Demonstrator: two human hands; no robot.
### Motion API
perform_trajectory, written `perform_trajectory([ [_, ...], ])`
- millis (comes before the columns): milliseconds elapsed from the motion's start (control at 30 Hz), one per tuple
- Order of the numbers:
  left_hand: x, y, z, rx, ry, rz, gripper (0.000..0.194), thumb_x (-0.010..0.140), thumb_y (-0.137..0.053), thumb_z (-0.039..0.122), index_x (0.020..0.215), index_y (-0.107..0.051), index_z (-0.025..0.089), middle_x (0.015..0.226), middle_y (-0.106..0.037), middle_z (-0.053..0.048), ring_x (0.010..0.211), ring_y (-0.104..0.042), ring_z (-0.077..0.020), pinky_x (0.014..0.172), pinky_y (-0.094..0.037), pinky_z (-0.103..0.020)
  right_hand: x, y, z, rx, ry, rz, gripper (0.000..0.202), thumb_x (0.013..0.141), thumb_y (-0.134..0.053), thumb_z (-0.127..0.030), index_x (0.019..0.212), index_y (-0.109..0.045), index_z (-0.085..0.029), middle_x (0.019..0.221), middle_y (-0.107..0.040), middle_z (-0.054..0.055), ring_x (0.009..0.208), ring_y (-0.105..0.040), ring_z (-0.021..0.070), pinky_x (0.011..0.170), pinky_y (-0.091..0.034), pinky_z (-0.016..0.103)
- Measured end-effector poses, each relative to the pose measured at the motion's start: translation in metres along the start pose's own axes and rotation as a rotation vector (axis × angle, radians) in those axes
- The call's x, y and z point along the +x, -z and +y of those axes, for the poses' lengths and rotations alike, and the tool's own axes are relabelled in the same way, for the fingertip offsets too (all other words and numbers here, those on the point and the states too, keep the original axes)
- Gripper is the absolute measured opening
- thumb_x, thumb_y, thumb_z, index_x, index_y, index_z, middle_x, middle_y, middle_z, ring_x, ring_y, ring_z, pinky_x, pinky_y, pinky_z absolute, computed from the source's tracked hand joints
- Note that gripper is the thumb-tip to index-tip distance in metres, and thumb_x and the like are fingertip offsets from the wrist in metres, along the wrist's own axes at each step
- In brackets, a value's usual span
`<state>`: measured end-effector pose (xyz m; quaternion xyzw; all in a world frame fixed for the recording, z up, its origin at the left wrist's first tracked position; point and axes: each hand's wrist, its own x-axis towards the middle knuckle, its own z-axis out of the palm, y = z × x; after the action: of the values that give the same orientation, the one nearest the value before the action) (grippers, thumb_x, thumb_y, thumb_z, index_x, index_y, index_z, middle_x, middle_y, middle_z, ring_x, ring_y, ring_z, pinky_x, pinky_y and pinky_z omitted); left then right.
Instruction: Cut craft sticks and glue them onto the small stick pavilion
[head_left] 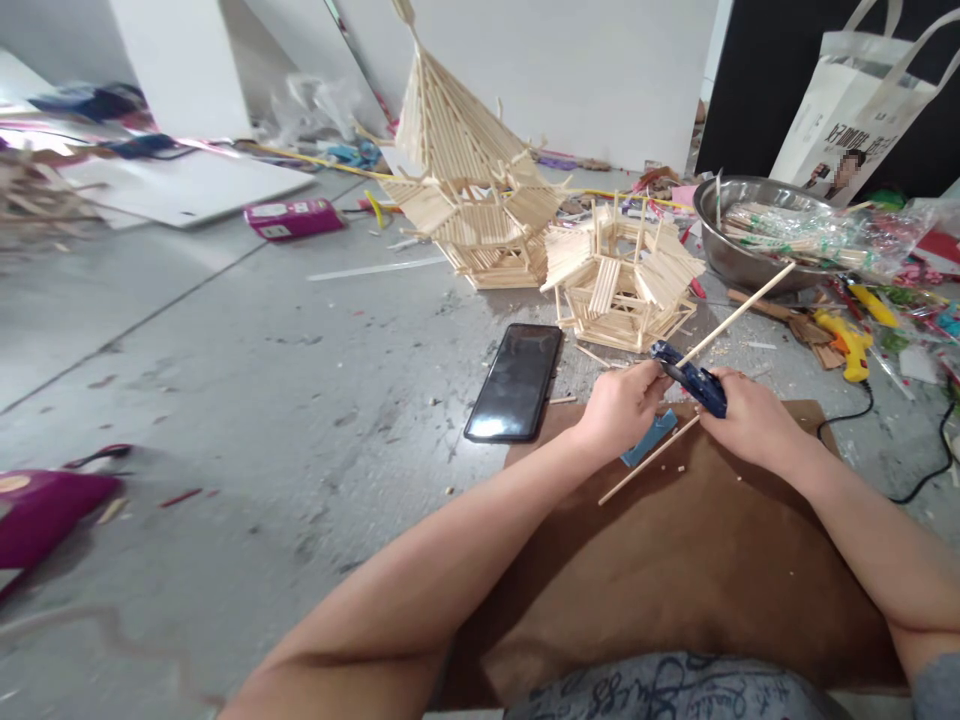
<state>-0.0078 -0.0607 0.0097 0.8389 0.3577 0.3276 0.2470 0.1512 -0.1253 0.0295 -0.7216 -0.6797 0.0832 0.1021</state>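
Observation:
In my right hand (750, 415) is a dark blue hand tool (696, 384), which looks like cutters; its exact kind is unclear. A thin wooden stick (742, 310) slants up and away from the tool's far end. My left hand (626, 405) is closed, its fingertips pinching at the stick beside that end, though the grip is partly hidden. Below the hands, another length of wooden stick (649, 460) runs over the brown board (675, 580). Whether both lengths are one stick cannot be seen. A blue strip (649, 438) lies under my left hand.
A black phone (516, 382) lies left of the board. Beyond it stand a tall stick pavilion (476, 225) and a smaller stick structure (622, 290). At right are a metal bowl (712, 245) of wrapped sticks and a yellow glue gun (847, 340) with its cord.

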Motion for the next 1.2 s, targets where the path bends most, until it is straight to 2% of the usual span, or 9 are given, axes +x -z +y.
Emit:
perform_trajectory([
  [167, 0.001, -0.001, 0.001, -0.162, 0.038, 0.010, 0.020, 0.078, -0.044, 0.021, 0.059, -0.048, 0.015, 0.047, -0.047, 0.004, 0.046, -0.042, -0.0063, 0.047, -0.033, -0.017, 0.000, -0.002, 0.000, 0.070, 0.010, 0.022, 0.026, 0.073, -0.046, -0.032, 0.094, -0.050, -0.017, 0.087, -0.063, 0.010, 0.082, -0.059, 0.0242, 0.068, -0.042, 0.033],
  [300, 0.000, -0.003, 0.002, -0.298, 0.127, 0.042, 0.014, 0.077, -0.047, 0.022, 0.066, -0.052, 0.014, 0.056, -0.056, 0.002, 0.049, -0.049, -0.0063, 0.048, -0.038, -0.017, -0.001, -0.002, 0.000, 0.067, -0.022, 0.023, 0.025, 0.071, -0.047, -0.029, 0.093, -0.050, -0.018, 0.086, -0.063, 0.009, 0.079, -0.060, 0.0245, 0.065, -0.042, 0.033],
  [500, 0.007, -0.004, -0.011, -0.667, 0.238, -0.071, 0.026, 0.081, -0.044, 0.036, 0.074, -0.054, 0.013, 0.064, -0.058, -0.001, 0.054, -0.053, -0.0080, 0.053, -0.045, -0.020, 0.003, -0.002, 0.009, 0.109, 0.012, 0.037, 0.030, 0.071, -0.049, -0.028, 0.098, -0.051, -0.018, 0.092, -0.063, 0.009, 0.087, -0.059, 0.0241, 0.073, -0.043, 0.033],
  [633, 0.010, -0.003, -0.017, -0.419, 0.239, -0.011, 0.020, 0.083, -0.040, 0.030, 0.083, -0.052, 0.014, 0.063, -0.054, 0.001, 0.049, -0.046, -0.0065, 0.049, -0.040, -0.019, 0.006, -0.005, 0.014, 0.017, -0.035, 0.071, 0.033, 0.071, -0.051, -0.030, 0.101, -0.051, -0.016, 0.097, -0.063, 0.012, 0.087, -0.059, 0.0259, 0.072, -0.043, 0.034],
  [733, 0.006, -0.001, -0.011, -0.143, 0.090, 0.028, 0.017, 0.083, -0.038, 0.023, 0.092, -0.050, 0.016, 0.074, -0.059, -0.002, 0.062, -0.052, -0.0091, 0.058, -0.041, -0.021, 0.006, -0.005, 0.012, -0.027, -0.074, 0.053, 0.033, 0.071, -0.050, -0.032, 0.100, -0.051, -0.016, 0.093, -0.063, 0.012, 0.083, -0.060, 0.0269, 0.066, -0.042, 0.034],
  [833, 0.001, -0.001, -0.005, 0.098, -0.034, 0.051, 0.024, 0.080, -0.047, 0.031, 0.098, -0.050, 0.015, 0.079, -0.061, -0.004, 0.068, -0.055, -0.0118, 0.059, -0.041, -0.023, 0.003, -0.002, 0.008, -0.022, -0.093, 0.035, 0.028, 0.073, -0.048, -0.034, 0.095, -0.051, -0.018, 0.089, -0.064, 0.011, 0.079, -0.061, 0.0268, 0.062, -0.041, 0.033],
  [1000, -0.001, -0.004, -0.010, 0.279, -0.208, 0.210, 0.025, 0.084, -0.043, 0.036, 0.080, -0.058, 0.015, 0.071, -0.060, -0.003, 0.063, -0.056, -0.0097, 0.054, -0.038, -0.020, -0.003, 0.003, 0.002, 0.063, -0.068, 0.003, 0.025, 0.075, -0.046, -0.035, 0.094, -0.050, -0.019, 0.089, -0.064, 0.009, 0.081, -0.061, 0.0259, 0.062, -0.041, 0.032],
  [1100, -0.001, -0.003, -0.012, 0.350, -0.316, 0.260, 0.029, 0.085, -0.042, 0.035, 0.074, -0.060, 0.015, 0.066, -0.058, -0.003, 0.059, -0.055, -0.0086, 0.050, -0.036, -0.019, -0.004, 0.004, 0.000, 0.081, -0.078, -0.016, 0.026, 0.075, -0.045, -0.036, 0.094, -0.049, -0.019, 0.089, -0.064, 0.009, 0.082, -0.061, 0.0268, 0.063, -0.041, 0.033],
  [1200, -0.002, -0.003, -0.011, 0.407, -0.332, 0.272, 0.029, 0.085, -0.042, 0.033, 0.072, -0.060, 0.015, 0.064, -0.058, -0.003, 0.056, -0.054, -0.0086, 0.049, -0.035, -0.019, -0.005, 0.003, -0.002, 0.084, -0.079, -0.022, 0.026, 0.075, -0.045, -0.036, 0.095, -0.049, -0.019, 0.090, -0.064, 0.009, 0.083, -0.060, 0.0272, 0.064, -0.041, 0.034],
])
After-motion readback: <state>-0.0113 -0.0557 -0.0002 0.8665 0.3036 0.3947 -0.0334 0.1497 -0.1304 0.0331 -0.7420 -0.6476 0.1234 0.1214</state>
